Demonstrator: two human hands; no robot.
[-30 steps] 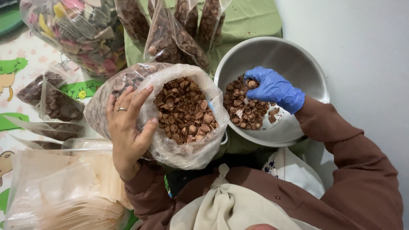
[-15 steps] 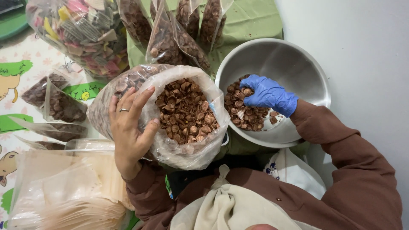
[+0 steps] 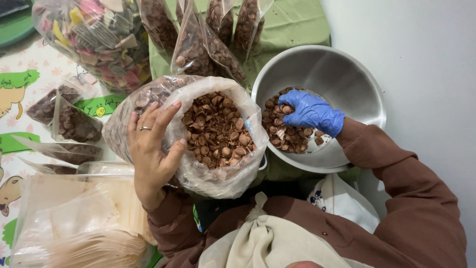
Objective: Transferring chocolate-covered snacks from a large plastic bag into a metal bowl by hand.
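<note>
While our bare left hand (image 3: 151,154) presses its spread fingers against the side of the large clear plastic bag of small brown spiral biscuits (image 3: 215,131), holding its rolled-down mouth open just in front of us, our right hand in a blue glove (image 3: 310,111) reaches into the round steel bowl (image 3: 347,74) at the right. Its fingers are curled down over the heap of the same brown biscuits (image 3: 285,134) in the bowl's near-left part; whether they have closed on any, we cannot tell. The bag sits just left of the bowl, its rim touching or nearly touching the bowl's edge. Farther off lie sealed clear packets of brown biscuits (image 3: 193,47) on a green cloth (image 3: 292,22), and far left a big bag of mixed coloured wafers (image 3: 99,34). We judge the soft bag wall could slump if our left hand eases, tipping biscuits out; a loose scoop could also drop pieces into the gap between bowl and bag.
</note>
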